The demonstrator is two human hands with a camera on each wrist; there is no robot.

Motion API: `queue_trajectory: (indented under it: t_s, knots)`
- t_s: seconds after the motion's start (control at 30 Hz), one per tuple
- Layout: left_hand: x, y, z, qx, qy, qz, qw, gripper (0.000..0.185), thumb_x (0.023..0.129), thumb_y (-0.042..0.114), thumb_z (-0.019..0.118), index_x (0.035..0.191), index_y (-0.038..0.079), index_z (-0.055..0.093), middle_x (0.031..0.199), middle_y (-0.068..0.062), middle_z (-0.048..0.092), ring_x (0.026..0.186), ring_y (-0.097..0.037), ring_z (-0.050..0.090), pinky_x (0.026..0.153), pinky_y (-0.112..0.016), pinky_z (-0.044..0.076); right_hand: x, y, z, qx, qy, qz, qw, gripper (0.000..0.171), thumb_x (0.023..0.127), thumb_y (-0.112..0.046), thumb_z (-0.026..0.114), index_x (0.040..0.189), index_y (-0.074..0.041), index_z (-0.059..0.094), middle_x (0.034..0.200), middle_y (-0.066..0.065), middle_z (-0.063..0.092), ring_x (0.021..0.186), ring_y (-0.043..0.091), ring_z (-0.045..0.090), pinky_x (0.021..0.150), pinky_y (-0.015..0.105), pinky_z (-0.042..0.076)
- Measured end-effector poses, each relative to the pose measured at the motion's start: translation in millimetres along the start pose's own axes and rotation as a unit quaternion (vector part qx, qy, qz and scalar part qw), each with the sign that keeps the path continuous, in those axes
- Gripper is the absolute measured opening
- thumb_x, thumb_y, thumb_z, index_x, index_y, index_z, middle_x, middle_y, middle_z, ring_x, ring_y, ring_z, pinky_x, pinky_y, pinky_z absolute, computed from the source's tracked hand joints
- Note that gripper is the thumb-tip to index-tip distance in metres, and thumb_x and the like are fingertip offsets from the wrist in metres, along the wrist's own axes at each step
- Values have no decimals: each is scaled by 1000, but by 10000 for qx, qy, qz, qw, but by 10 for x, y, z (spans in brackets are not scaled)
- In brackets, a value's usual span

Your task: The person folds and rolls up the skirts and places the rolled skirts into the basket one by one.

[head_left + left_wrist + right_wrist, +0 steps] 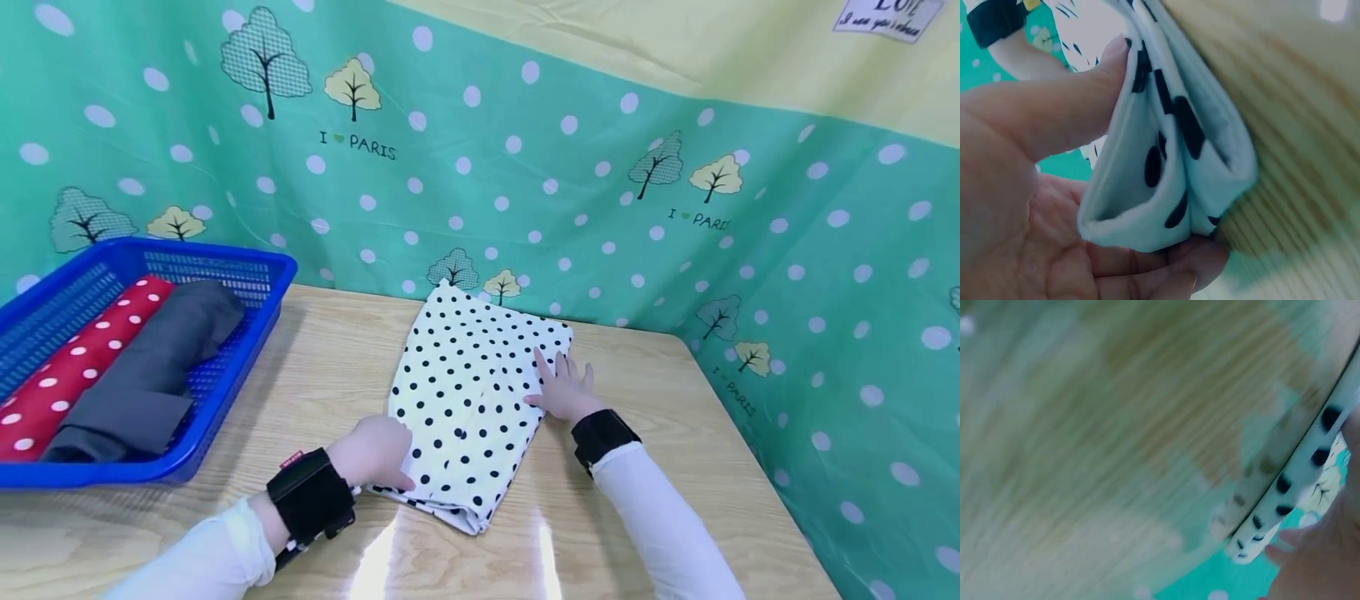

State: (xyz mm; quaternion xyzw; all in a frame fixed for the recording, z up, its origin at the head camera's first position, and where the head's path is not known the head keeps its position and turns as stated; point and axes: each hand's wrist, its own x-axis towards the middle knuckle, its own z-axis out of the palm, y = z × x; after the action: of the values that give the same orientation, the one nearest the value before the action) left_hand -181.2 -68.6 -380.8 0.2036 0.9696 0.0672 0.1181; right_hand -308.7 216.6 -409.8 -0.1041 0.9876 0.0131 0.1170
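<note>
A white cloth with black dots, folded in layers, lies on the wooden table. At its near left corner my left hand grips the edge. The left wrist view shows the thumb on top of the folded layers and the fingers underneath. My right hand touches the far right side of the cloth with its fingers spread. In the right wrist view the cloth's edge lies along the table, and only part of the right hand shows.
On the left stands a blue plastic basket. It holds a red cloth with white dots and a dark grey cloth, lying side by side. A green dotted curtain hangs behind and to the right of the table.
</note>
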Motion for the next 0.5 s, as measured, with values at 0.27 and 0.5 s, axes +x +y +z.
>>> queue_trajectory:
  t_s: [0.27, 0.5]
  knots:
    - [64, -372, -120, -1538, -710, 275, 9852, 33, 65, 21, 85, 78, 4, 60, 71, 2, 50, 60, -13, 39, 58, -27, 36, -488, -263, -48, 681, -945, -540, 9917, 94, 88, -63, 49, 152, -6, 11, 153, 31, 2, 141, 48, 8, 113, 58, 15]
    - [133, -423, -71, -1543, -717, 474, 9843, 37, 61, 23, 88, 78, 7, 59, 62, 5, 38, 56, -11, 38, 55, -25, 34, -550, -280, 39, 540, -1176, -1021, 9863, 86, 88, -59, 52, 153, -23, 9, 158, 19, -5, 143, 45, -6, 115, 57, 7]
